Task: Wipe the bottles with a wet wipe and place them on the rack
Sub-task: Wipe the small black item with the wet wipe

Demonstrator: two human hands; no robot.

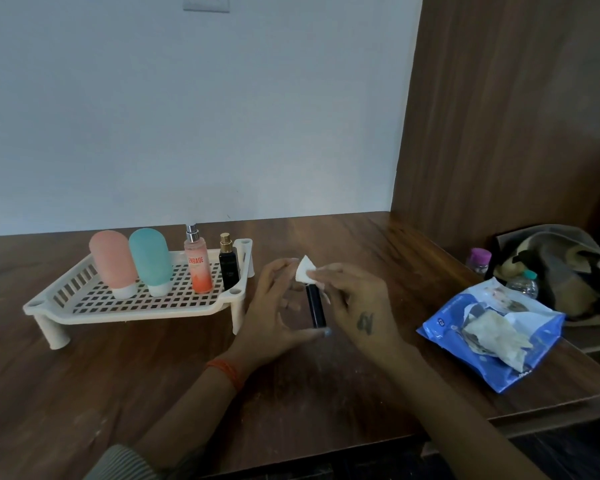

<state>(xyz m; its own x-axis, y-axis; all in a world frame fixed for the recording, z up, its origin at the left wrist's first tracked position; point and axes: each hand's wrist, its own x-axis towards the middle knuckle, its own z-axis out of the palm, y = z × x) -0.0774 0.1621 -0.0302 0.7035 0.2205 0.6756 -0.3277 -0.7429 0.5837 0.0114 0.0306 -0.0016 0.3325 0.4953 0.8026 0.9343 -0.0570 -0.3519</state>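
A slim dark bottle (316, 306) stands upright above the wooden table, between my hands. My left hand (274, 310) holds it, thumb under its base and fingers up near its top. My right hand (354, 299) pinches a white wet wipe (305, 269) against the bottle's top end. On the cream perforated rack (84, 299) at the left stand a pink bottle (113, 265), a teal bottle (152, 261), an orange spray bottle (198, 268) and a small black bottle with a gold cap (228, 265).
A blue wet-wipe pack (492, 334) lies open at the right with a wipe sticking out. Behind it sit a dark bag (561, 271) and two small plastic bottles (478, 259). A wooden panel rises at the right; the table's edge runs near me.
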